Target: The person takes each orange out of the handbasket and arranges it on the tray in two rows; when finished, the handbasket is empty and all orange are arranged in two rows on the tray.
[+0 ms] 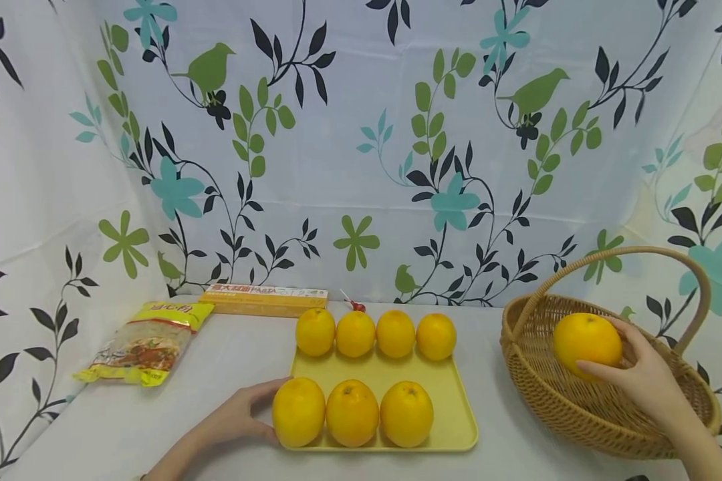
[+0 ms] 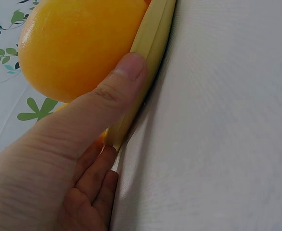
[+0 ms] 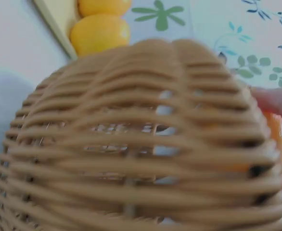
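Observation:
My right hand grips an orange at the mouth of a wicker basket, thumb on its near side and fingers round the right. In the right wrist view the woven wall hides most of that orange. On the other side, my left hand holds the front left corner of a yellow tray. Its thumb lies on the tray rim, beside the nearest orange. Two rows of oranges sit on the tray, several behind and three in front.
A yellow-and-clear food packet lies at the left. Behind the tray are a flat orange box and a small red thing with a white stick. The basket's tall arched handle rises over its mouth. A patterned curtain closes off the back.

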The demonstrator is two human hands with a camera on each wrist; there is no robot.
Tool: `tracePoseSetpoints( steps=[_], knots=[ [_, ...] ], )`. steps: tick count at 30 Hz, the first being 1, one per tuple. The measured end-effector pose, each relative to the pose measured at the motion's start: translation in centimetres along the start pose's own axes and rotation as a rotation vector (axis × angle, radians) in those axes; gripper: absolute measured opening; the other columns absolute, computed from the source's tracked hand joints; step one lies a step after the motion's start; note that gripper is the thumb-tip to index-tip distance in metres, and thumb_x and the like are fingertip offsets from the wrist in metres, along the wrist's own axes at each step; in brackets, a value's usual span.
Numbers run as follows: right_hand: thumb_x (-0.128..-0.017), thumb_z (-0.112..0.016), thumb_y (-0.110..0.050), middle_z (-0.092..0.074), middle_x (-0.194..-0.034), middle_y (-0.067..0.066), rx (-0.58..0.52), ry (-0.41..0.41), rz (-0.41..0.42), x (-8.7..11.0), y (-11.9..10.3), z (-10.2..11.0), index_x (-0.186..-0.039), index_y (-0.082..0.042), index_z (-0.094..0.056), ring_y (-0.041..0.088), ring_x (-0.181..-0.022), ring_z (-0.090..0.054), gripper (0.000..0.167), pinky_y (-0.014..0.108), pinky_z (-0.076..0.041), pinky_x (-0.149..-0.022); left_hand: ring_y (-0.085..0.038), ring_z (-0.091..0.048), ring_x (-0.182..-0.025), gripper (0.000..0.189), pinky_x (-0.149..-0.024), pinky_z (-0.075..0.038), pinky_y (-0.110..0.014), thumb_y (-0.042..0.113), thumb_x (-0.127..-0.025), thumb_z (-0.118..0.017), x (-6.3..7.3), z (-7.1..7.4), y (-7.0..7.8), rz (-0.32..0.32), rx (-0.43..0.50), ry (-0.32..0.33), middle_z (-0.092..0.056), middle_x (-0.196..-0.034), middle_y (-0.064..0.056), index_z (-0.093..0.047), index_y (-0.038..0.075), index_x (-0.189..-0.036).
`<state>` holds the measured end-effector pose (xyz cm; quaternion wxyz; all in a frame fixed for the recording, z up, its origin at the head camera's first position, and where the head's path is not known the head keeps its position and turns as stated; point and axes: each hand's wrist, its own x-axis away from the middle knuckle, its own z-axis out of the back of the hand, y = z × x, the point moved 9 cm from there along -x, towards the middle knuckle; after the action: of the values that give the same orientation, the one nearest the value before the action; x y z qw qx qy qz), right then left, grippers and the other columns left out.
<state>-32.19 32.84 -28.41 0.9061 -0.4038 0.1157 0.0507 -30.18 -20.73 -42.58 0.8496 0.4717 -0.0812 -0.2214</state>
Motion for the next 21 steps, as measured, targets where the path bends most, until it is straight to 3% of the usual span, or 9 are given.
tracePoseSetpoints(
  steps=[3, 5, 7, 10, 14, 21],
  knots=[
    [-0.079, -0.069, -0.024, -0.016, -0.141, 0.027, -0.033, 0.018, 0.053, 0.3, -0.9, 0.0, -0.144, -0.01, -0.012, 0.046, -0.121, -0.024, 0.087, 0.045, -0.043, -0.088, -0.031, -0.03, -0.124, 0.078, -0.1, -0.02, -0.057, 0.026, -0.066, -0.078, -0.1, 0.0, -0.1, 0.004, 0.007, -0.003, -0.042, -0.134, -0.002, -0.042, 0.016, -0.134],
    [-0.079, -0.069, -0.021, -0.023, -0.14, 0.021, -0.037, 0.036, 0.089, 0.5, -1.4, 0.0, -0.143, -0.015, -0.017, 0.029, -0.121, -0.032, 0.083, 0.023, -0.047, -0.081, -0.032, -0.03, -0.124, 0.078, -0.099, -0.019, -0.058, 0.026, -0.066, -0.078, -0.1, 0.1, -0.1, 0.006, 0.012, -0.005, -0.042, -0.134, -0.004, -0.042, 0.014, -0.134],
    [-0.078, -0.07, -0.018, -0.032, -0.136, 0.014, -0.044, 0.064, 0.127, 0.9, -2.0, 0.0, -0.141, -0.016, -0.023, 0.012, -0.113, -0.04, 0.079, 0.008, -0.042, -0.07, -0.032, -0.029, -0.125, 0.078, -0.099, -0.019, -0.057, 0.026, -0.066, -0.078, -0.1, 0.1, -0.1, 0.019, 0.016, -0.007, -0.042, -0.134, -0.003, -0.042, 0.015, -0.134],
    [-0.077, -0.071, -0.011, -0.039, -0.129, -0.001, -0.097, 0.106, 0.192, 1.4, -2.8, -0.2, -0.139, -0.015, -0.029, -0.007, -0.1, -0.04, 0.074, 0.005, -0.041, -0.072, -0.032, -0.029, -0.125, 0.078, -0.1, -0.019, -0.058, 0.027, -0.065, -0.078, -0.1, 0.1, -0.1, 0.026, 0.015, -0.004, -0.042, -0.134, -0.003, -0.042, 0.015, -0.134],
    [-0.076, -0.068, 0.004, -0.043, -0.12, -0.013, -0.181, 0.108, 0.296, 2.3, -4.4, -0.9, -0.136, -0.014, -0.034, -0.005, -0.094, -0.048, 0.071, 0.009, -0.045, -0.072, -0.034, -0.03, -0.124, 0.078, -0.099, -0.019, -0.059, 0.026, -0.066, -0.078, 0.0, 0.1, -0.1, 0.02, 0.005, -0.003, -0.042, -0.134, -0.005, -0.042, 0.013, -0.134],
    [-0.067, -0.062, 0.023, -0.046, -0.121, -0.003, -0.413, -0.039, 0.474, 3.7, -7.8, -3.6, -0.13, -0.005, -0.037, 0.004, -0.098, -0.052, 0.074, 0.016, -0.048, -0.076, -0.033, -0.03, -0.124, 0.077, -0.099, -0.019, -0.059, 0.027, -0.066, -0.078, -0.1, 0.0, -0.1, 0.025, 0.006, -0.004, -0.043, -0.133, -0.003, -0.043, 0.016, -0.133]
  ],
)
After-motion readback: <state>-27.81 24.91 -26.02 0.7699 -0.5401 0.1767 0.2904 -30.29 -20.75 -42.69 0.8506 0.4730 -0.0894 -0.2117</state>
